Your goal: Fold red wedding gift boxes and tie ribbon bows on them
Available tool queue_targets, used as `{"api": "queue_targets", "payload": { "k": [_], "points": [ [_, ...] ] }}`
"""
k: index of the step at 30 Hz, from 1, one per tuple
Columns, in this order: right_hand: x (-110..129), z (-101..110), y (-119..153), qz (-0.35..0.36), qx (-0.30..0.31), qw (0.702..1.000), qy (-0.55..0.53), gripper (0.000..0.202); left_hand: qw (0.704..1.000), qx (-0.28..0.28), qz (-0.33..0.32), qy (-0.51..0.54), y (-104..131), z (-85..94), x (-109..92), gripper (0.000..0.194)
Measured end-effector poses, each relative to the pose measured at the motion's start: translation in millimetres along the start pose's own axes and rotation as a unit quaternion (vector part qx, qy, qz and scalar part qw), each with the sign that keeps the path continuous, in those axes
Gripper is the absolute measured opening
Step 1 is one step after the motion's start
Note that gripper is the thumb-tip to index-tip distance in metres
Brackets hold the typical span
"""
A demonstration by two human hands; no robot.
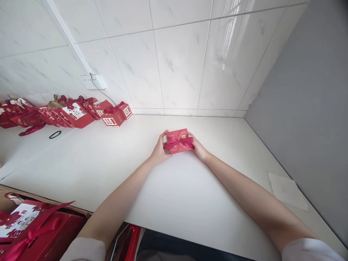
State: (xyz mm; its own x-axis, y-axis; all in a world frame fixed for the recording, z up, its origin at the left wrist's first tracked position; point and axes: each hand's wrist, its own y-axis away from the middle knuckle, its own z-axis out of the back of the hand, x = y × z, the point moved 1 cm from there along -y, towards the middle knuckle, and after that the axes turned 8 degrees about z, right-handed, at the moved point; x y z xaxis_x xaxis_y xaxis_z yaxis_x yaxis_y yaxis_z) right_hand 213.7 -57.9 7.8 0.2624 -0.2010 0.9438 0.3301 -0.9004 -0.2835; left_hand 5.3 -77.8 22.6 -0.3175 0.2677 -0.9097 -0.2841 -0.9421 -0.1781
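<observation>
A small red gift box [176,135], tied with a dark pink ribbon bow across its front, is between my two hands over the white table. My left hand [161,149] grips its left side, thumb along the upper edge and fingers toward the lower edge. Around the right end, near the bow's right loop, my right hand [199,148] is closed, with some fingers hidden behind the box. Both arms reach forward from the near edge of the table.
Several red gift boxes [114,116] line the wall at the left, with a black ring [55,135] before them. A carton [46,197] of larger red boxes stands at the lower left. A white sheet [287,190] lies right, by the grey partition [307,119]. A cable hangs from the socket [92,82].
</observation>
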Motion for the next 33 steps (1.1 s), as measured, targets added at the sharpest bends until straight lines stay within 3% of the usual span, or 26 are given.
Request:
{"api": "queue_targets", "payload": {
  "k": [6,11,22,26,29,33],
  "points": [
    [-3.9,8.7,-0.2,0.012,-0.035,0.999,-0.014,0.073,0.997,-0.039,-0.060,-0.013,-33.0,-9.1,17.0,0.101],
    [-6.5,12.7,-3.7,0.015,-0.055,0.998,-0.004,0.070,0.997,-0.014,-0.077,-0.017,-45.8,-11.4,23.3,0.095],
    [-12.1,23.4,-13.7,0.059,-0.060,0.994,0.063,0.053,1.000,0.018,-0.003,0.014,-42.2,-1.7,21.4,0.099],
    [-15.1,29.9,-14.7,0.047,-0.049,0.994,0.082,0.051,1.000,0.019,-0.004,0.022,-43.7,-0.8,20.7,0.094],
    [-12.8,31.8,-13.3,0.042,-0.038,0.995,0.081,0.052,0.999,0.022,0.038,0.032,-44.7,-0.4,20.4,0.093],
    [-5.4,30.7,-9.6,0.054,0.008,0.995,0.081,0.056,0.996,0.005,0.072,0.045,-47.2,-0.5,20.6,0.076]
  ]
}}
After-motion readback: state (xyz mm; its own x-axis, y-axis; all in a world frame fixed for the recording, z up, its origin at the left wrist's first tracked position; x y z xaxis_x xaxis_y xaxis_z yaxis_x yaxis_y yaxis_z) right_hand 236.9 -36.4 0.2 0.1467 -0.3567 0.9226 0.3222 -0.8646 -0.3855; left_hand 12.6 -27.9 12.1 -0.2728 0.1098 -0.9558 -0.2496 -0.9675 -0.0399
